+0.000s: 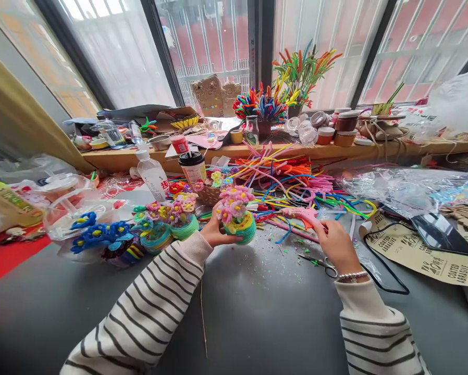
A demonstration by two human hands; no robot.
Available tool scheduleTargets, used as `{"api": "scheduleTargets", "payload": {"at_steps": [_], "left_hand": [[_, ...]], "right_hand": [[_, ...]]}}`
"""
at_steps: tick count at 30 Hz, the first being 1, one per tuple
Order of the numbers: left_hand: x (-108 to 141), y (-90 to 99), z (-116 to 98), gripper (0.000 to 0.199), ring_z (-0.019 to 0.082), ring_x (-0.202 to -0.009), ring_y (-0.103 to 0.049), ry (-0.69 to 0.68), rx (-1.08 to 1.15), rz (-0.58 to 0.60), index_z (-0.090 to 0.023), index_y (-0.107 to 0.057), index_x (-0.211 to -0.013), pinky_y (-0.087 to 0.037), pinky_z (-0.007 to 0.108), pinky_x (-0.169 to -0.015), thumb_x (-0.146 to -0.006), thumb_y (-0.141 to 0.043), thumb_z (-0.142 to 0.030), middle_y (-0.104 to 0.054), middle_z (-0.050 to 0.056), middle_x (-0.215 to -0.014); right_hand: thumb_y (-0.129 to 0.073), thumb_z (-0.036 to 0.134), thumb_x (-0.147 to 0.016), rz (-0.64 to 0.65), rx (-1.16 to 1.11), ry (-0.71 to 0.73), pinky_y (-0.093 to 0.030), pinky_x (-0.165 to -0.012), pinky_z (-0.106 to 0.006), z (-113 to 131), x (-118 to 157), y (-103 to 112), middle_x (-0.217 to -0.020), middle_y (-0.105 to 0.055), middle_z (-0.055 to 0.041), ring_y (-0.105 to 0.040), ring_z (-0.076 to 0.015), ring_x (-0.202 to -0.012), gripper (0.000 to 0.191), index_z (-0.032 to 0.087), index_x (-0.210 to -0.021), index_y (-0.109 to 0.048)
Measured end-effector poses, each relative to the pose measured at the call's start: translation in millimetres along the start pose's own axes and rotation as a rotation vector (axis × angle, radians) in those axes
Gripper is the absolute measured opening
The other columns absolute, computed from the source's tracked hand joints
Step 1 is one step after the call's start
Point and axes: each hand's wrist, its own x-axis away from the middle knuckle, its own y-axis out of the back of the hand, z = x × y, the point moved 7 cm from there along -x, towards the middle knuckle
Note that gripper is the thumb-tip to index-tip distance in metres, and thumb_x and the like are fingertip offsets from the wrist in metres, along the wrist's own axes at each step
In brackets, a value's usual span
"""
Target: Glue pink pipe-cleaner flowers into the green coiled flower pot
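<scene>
- Grey surface (257,323): loose clippings, scissors (312,259) and a thin stick (203,317) lay on it, below a window ledge.
- Workpiece: the small flowerpot (245,232), green and yellow with pink flowers (236,202), stood upright in the left hand (214,233), its fingers clamped around the side.
- Tool: the right hand (337,245) had its fingers closed around the handle of a pink tool (302,213), apparently a glue gun (its nozzle was hard to make out), pointed toward the flowerpot.
- Burn risk: if hot, the tool could have scorched the left fingers, because they gripped so near.
- Snag risk: the pipe cleaners (296,182) crowded the tool and could have caught it.
- Crush risk: too tight a grip could have bent the soft petals.
- Contact risk: the scissors, just beside the right wrist, could have been knocked by a careless withdrawal.
</scene>
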Motion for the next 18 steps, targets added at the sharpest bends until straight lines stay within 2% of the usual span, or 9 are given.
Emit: {"api": "scheduleTargets", "payload": {"at_steps": [3, 6, 11, 15, 18], "left_hand": [[-4.2, -9.0, -4.0, 0.108, 0.033, -0.120, -0.036, -0.027, 0.009, 0.084, -0.022, -0.017, -0.130, -0.026, 0.052, -0.099, -0.040, -0.078, -0.019, -0.037, 0.017, -0.130], [-9.6, -16.6, 1.2, 0.109, 0.031, -0.123, -0.031, -0.032, -0.075, 0.134, -0.024, -0.014, -0.130, -0.024, 0.049, -0.101, -0.042, -0.077, -0.021, -0.028, 0.015, -0.135], [-19.2, -15.5, 19.6, 0.111, 0.029, -0.125, -0.028, 0.027, -0.331, 0.075, -0.015, -0.007, -0.129, -0.019, 0.046, -0.104, -0.044, -0.076, -0.030, -0.029, 0.020, -0.134], [-22.3, -18.0, 28.3, 0.109, 0.029, -0.123, -0.032, 0.065, -0.308, 0.083, -0.015, -0.009, -0.128, -0.023, 0.045, -0.103, -0.044, -0.076, -0.034, -0.031, 0.020, -0.133], [-21.0, -19.3, 26.0, 0.111, 0.028, -0.123, -0.032, 0.011, -0.327, 0.033, -0.017, -0.006, -0.129, -0.024, 0.045, -0.102, -0.044, -0.076, -0.034, -0.031, 0.019, -0.133]], "right_hand": [[-0.029, 0.044, -0.082, -0.065, -0.086, -0.015, -0.037, -0.062, -0.029, -4.1, 0.1, 7.3, -0.071, -0.058, -0.0073, -0.053, -0.0190, -0.071, 0.041, 0.016, -0.071, -0.058], [-0.029, 0.052, -0.079, -0.110, -0.128, -0.023, -0.038, -0.062, -0.030, -6.8, 0.7, 12.3, -0.072, -0.059, -0.0077, -0.053, -0.0189, -0.068, 0.047, 0.017, -0.070, -0.059], [-0.032, 0.057, -0.075, -0.146, -0.133, -0.042, -0.039, -0.063, -0.031, -8.0, 1.1, 16.2, -0.078, -0.062, -0.0101, -0.055, -0.0202, -0.071, 0.051, 0.015, -0.078, -0.060], [-0.035, 0.056, -0.074, -0.144, -0.126, -0.136, -0.039, -0.059, -0.029, -11.4, 2.8, 17.9, -0.076, -0.064, -0.0094, -0.056, -0.0201, -0.066, 0.048, 0.015, -0.083, -0.060], [-0.036, 0.058, -0.074, -0.181, -0.128, -0.180, -0.038, -0.057, -0.028, -10.6, 5.2, 22.7, -0.075, -0.063, -0.0085, -0.056, -0.0201, -0.065, 0.050, 0.016, -0.087, -0.060]]}}
